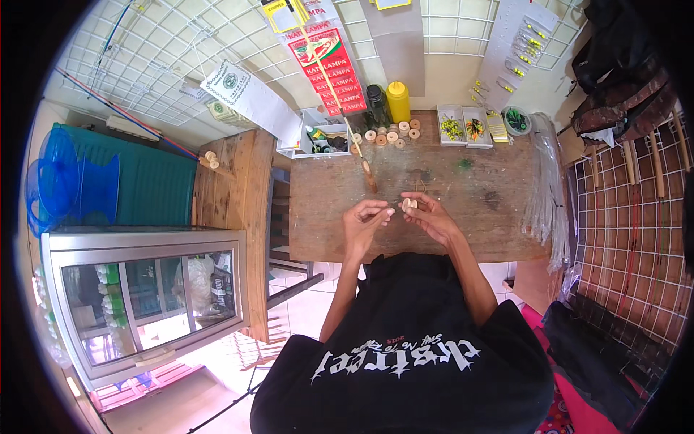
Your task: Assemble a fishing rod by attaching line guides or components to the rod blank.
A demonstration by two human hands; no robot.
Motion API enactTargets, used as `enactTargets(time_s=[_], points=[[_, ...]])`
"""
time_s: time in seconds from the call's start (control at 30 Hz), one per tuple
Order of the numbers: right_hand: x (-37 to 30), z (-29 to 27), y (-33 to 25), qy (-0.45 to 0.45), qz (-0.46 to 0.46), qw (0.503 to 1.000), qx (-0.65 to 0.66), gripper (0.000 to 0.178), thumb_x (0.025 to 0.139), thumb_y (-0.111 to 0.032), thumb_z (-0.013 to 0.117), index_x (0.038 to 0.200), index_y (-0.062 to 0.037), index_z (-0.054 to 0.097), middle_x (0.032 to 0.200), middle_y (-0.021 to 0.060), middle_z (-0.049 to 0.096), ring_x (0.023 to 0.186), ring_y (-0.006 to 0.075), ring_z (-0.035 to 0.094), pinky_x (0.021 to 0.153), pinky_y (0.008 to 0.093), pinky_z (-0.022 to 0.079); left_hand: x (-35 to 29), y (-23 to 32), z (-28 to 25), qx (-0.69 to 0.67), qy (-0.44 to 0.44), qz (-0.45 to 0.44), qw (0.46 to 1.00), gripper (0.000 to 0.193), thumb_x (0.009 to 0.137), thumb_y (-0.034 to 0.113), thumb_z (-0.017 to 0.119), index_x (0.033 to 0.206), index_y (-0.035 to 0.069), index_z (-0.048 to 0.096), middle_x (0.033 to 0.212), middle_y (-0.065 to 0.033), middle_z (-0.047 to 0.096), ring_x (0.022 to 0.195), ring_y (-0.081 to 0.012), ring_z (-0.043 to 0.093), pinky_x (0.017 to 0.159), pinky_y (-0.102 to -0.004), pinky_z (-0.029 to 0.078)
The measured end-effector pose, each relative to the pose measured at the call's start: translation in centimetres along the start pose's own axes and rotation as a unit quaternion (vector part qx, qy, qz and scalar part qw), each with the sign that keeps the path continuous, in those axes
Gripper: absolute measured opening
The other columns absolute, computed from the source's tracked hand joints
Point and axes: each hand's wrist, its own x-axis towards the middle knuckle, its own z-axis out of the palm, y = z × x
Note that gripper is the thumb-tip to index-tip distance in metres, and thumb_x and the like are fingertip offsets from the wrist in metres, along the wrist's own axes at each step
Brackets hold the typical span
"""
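Above the near part of the wooden table, my two hands are close together in front of my chest. My right hand holds a small pale wooden spool between thumb and fingers. Just left of it, my left hand is closed in a pinch; what its fingertips hold is too small to make out. A thin rod with a brown wooden handle slants away from the table beyond my left hand. Several more wooden spools stand grouped at the table's back edge.
Behind the spools stand a yellow bottle and a dark bottle. White boxes of small colourful pieces and a round tub line the back right. A white tray sits back left. Clear plastic strips hang at the right edge.
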Motion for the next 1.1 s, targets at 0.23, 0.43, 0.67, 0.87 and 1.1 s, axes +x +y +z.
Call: enactTargets(time_s=[0.23,0.43,0.67,0.87,1.1], points=[[-0.4,-0.7,-0.6,-0.053,0.005,0.996,-0.073,0.041,0.081,0.0,0.069,0.12,-0.0005,0.056,0.106,0.008,0.063,0.093,0.0139,0.06,0.084,0.0273,0.051,1.6,2.8,-1.1,0.026,0.054,0.058,0.996,0.017,0.078,0.0,0.072,0.094,-0.002,0.064,0.074,-0.0079,0.068,0.066,-0.0099,0.063,0.062,-0.022,0.049],[-1.0,-0.6,-1.7,-0.079,-0.041,0.993,-0.078,0.041,0.077,0.004,0.071,0.116,-0.0009,0.059,0.102,0.0083,0.065,0.097,0.0141,0.061,0.086,0.0284,0.051,1.6,3.9,-2.9,0.051,0.09,0.086,0.991,0.018,0.078,0.0,0.073,0.093,-0.003,0.064,0.074,-0.0073,0.068,0.065,-0.0097,0.062,0.063,-0.022,0.048],[-1.4,-0.5,-2.2,-0.061,-0.064,0.995,-0.039,0.04,0.078,0.004,0.07,0.116,-0.0013,0.056,0.107,0.0091,0.063,0.098,0.0161,0.062,0.086,0.0312,0.052,0.6,5.2,-4.2,0.059,0.137,0.092,0.984,0.019,0.077,0.0,0.074,0.093,-0.003,0.063,0.074,-0.0079,0.068,0.065,-0.0106,0.062,0.064,-0.0223,0.047],[-1.5,-0.6,-2.0,0.009,-0.08,0.996,-0.043,0.039,0.078,0.002,0.071,0.114,-0.0037,0.058,0.104,0.0053,0.063,0.094,0.0121,0.061,0.083,0.0269,0.05,-0.5,6.7,-4.9,0.069,0.152,0.099,0.981,0.02,0.078,-0.001,0.073,0.094,-0.003,0.062,0.075,-0.0092,0.068,0.065,-0.0121,0.062,0.065,-0.0228,0.048],[-0.8,-1.7,-0.5,0.024,-0.075,0.991,-0.108,0.027,0.077,0.001,0.071,0.102,-0.0019,0.061,0.092,0.0013,0.063,0.085,0.0081,0.06,0.076,0.0237,0.048,-1.4,7.9,-5.2,0.029,0.134,0.129,0.982,0.019,0.077,-0.002,0.073,0.093,-0.003,0.062,0.077,-0.0103,0.068,0.066,-0.0129,0.064,0.064,-0.0224,0.05]])
